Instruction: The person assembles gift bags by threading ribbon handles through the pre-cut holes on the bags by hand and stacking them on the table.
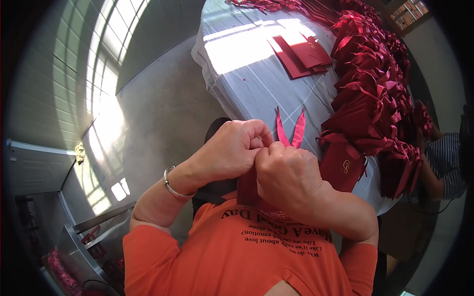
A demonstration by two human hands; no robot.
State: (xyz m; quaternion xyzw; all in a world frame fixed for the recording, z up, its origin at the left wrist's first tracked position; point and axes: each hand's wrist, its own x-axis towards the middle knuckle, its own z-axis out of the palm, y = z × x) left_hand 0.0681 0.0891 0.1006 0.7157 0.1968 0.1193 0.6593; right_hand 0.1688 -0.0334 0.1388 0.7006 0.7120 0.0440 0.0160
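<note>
Head view, both hands (229, 148) (291, 175), fingers (260, 129) pinching pink ribbon (298, 130), base hidden, red bags (363, 106) alongside

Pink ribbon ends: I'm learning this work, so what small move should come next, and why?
Probably gently draw the pink ribbon ends snug: they stick out free beyond the right hand, the left hand is curled close beside it, and a dark red bag shows below. Any knot is hidden.

Pink ribbon (298, 130), two ends spread apart, red bag (248, 188), partly hidden
</note>
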